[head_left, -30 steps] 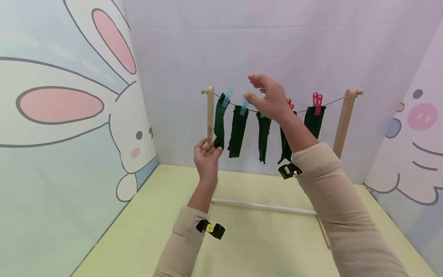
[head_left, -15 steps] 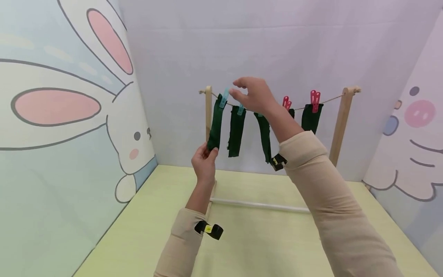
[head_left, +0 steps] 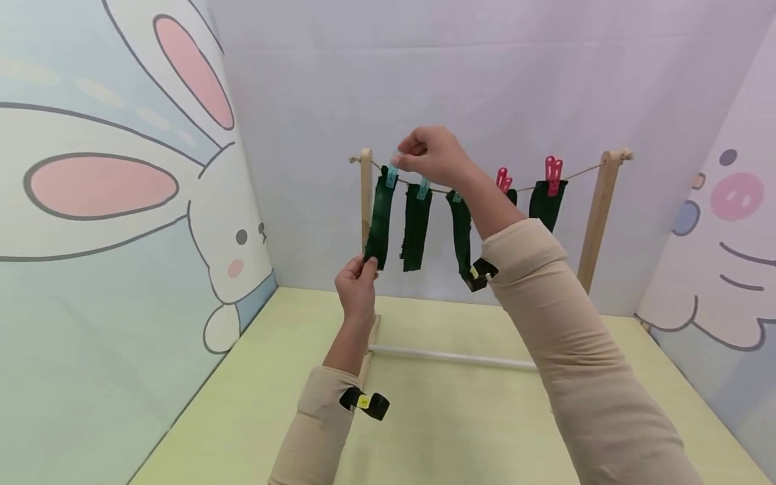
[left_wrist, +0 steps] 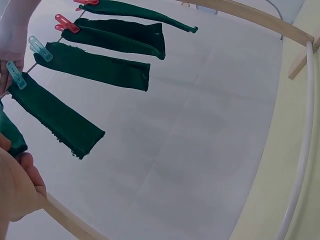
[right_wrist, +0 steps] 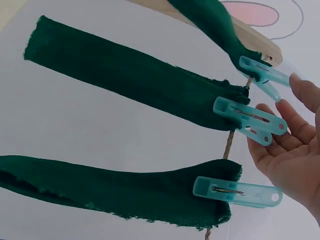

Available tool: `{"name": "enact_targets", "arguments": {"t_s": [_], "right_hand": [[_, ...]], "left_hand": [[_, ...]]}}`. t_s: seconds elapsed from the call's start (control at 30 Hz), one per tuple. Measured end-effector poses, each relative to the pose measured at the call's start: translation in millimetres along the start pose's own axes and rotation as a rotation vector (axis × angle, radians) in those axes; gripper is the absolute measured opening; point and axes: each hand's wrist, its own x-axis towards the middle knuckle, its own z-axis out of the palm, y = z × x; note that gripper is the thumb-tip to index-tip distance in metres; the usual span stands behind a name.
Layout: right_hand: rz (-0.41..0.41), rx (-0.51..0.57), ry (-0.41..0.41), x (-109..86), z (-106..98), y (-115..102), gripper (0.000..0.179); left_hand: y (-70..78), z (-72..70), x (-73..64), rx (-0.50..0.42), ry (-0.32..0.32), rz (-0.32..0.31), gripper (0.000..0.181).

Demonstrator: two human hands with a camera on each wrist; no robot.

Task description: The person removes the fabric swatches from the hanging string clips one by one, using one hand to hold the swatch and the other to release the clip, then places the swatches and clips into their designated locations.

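My left hand (head_left: 356, 291) pinches the lower end of the leftmost dark green cloth strip (head_left: 380, 219), which hangs by the left wooden post. At the top of that strip sits a light blue clothespin (head_left: 391, 177), clipped over the rope. My right hand (head_left: 441, 158) has come to this clothespin from above. In the right wrist view, the thumb (right_wrist: 303, 90) and index finger are on the two ends of the blue clothespin (right_wrist: 257, 68), pinching it. The strip's bottom is partly hidden by the left fingers.
Several more green strips hang along the rope (right_wrist: 229, 145), held by blue clothespins (right_wrist: 237, 192) and red clothespins (head_left: 554, 176). Wooden posts (head_left: 597, 222) carry the rope at both ends. A white rod (head_left: 448, 357) runs low above the table (head_left: 461, 417). Printed walls stand left and right.
My right hand has moved left along the rope to the leftmost clothespin and its fingers have closed on it. My left hand keeps the strip's lower end, now drawn straighter.
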Motion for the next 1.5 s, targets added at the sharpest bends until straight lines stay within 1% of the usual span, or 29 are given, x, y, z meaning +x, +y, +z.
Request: {"name": "enact_targets", "arguments": {"t_s": [0.1,0.17,0.3,0.37,0.43,0.53,0.6,0.77,0.87,1.03,1.17,1.3,1.5], "right_hand": [[0.028,0.075,0.004,0.5,1.1,-1.2,0.036],[0.052,0.103,0.011,0.4,2.7,-2.2,0.037],[0.083,0.108,0.033,-1.9,7.2,-1.8,0.036],[0.06,0.086,0.051,-3.6,8.5,-0.3,0.034],[0.011,0.066,0.083,-4.8,8.8,1.5,0.029],[-0.06,0.051,0.143,-5.8,8.7,3.9,0.024],[-0.084,0.056,0.168,-6.2,9.4,4.9,0.02],[-0.097,0.061,0.191,-7.0,13.4,6.5,0.02],[-0.112,0.063,0.235,-7.8,14.7,7.0,0.019],[-0.154,0.069,0.311,-9.8,13.8,8.8,0.018],[-0.169,0.082,0.339,-10.9,12.7,9.9,0.017],[-0.174,0.097,0.367,-12.5,10.8,8.5,0.016],[-0.194,0.16,0.384,-19.4,9.6,6.2,0.015]], "left_hand": [[-1.7,-0.6,0.9,0.015,-0.017,-0.017,0.02],[-2.7,-1.5,0.4,0.027,-0.03,-0.026,0.021],[-4.8,-3.9,-1.5,0.049,-0.046,-0.042,0.023],[-5.3,-4.5,-2.4,0.06,-0.055,-0.052,0.023],[-5.9,-4.5,-2.1,0.068,-0.063,-0.053,0.024],[-5.6,-3.8,-1.0,0.063,-0.077,-0.041,0.025],[-5.3,-4.0,-0.6,0.051,-0.08,-0.036,0.025],[-5.0,-6.8,-1.3,0.039,-0.079,-0.046,0.025],[-4.2,-7.8,-1.7,0.039,-0.086,-0.043,0.025],[-3.5,-8.0,-0.9,0.028,-0.099,-0.018,0.024],[-3.5,-8.1,-1.9,0.015,-0.108,-0.018,0.023],[-2.7,-9.3,-4.1,0.005,-0.111,-0.032,0.022],[-0.2,-13.6,-7.7,-0.005,-0.102,-0.053,0.022]]}}
